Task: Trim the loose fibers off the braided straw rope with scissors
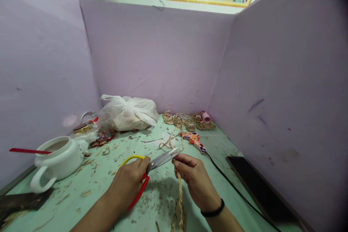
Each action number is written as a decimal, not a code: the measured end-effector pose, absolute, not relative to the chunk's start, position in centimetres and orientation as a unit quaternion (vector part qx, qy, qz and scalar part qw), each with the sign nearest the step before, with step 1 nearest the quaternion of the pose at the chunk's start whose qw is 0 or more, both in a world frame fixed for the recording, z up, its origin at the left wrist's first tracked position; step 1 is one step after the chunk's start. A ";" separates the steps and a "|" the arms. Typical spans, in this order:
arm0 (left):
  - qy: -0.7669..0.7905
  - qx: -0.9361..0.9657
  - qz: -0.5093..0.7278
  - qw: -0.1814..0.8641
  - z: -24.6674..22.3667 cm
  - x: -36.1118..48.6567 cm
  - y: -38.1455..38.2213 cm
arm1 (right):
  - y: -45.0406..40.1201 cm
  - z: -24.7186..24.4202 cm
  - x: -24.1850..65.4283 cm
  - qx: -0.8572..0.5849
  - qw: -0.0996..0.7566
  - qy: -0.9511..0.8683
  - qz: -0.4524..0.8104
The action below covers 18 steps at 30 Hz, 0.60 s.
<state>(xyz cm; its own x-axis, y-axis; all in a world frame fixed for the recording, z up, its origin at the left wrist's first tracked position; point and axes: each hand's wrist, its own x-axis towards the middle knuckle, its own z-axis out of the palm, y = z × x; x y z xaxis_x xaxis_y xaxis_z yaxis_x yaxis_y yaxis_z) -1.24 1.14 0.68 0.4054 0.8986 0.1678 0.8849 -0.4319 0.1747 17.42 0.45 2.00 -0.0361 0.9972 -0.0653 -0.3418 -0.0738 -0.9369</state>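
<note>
My left hand point(129, 180) is closed around the handles of a pair of scissors point(160, 160), one handle yellow and the other red. The slightly parted blades point right and reach the fingertips of my right hand point(193, 174). Between thumb and fingers, that hand pinches a braided straw cord point(180, 199), which hangs down toward the table's near edge. Thin strands of the cord run on beyond the fingers toward the back. A dark band circles my right wrist.
Coiled straw pieces with red beads point(179, 120) and a pink roll point(206, 117) lie at the back. Left stand a white plastic bag point(130, 112) and a white pot point(61, 159). A patterned corded tool point(194, 140) and a dark flat panel point(258, 188) lie right. Purple walls enclose the table.
</note>
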 end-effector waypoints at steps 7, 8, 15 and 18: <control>0.495 0.829 0.225 0.130 1.1 -1.4 1.1 | 0.7 1.6 17.4 -0.427 0.561 -0.356 0.614; 0.488 0.825 0.242 0.153 1.1 -1.4 1.1 | 0.7 1.5 17.3 -0.426 0.561 -0.341 0.623; 0.514 0.726 0.392 0.234 0.6 -1.7 1.3 | 0.8 1.2 17.0 -0.396 0.571 -0.323 0.642; 0.540 0.678 0.407 0.287 0.4 -1.4 1.4 | 0.8 1.1 17.1 -0.401 0.551 -0.338 0.649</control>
<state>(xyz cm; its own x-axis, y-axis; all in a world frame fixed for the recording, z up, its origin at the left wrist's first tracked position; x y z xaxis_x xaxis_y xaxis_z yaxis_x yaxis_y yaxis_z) -1.41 1.39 0.40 0.0850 0.9668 0.2409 0.4991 -0.2506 0.8295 17.07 0.82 1.14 -0.0707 0.9866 -0.1470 -0.4447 -0.1631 -0.8807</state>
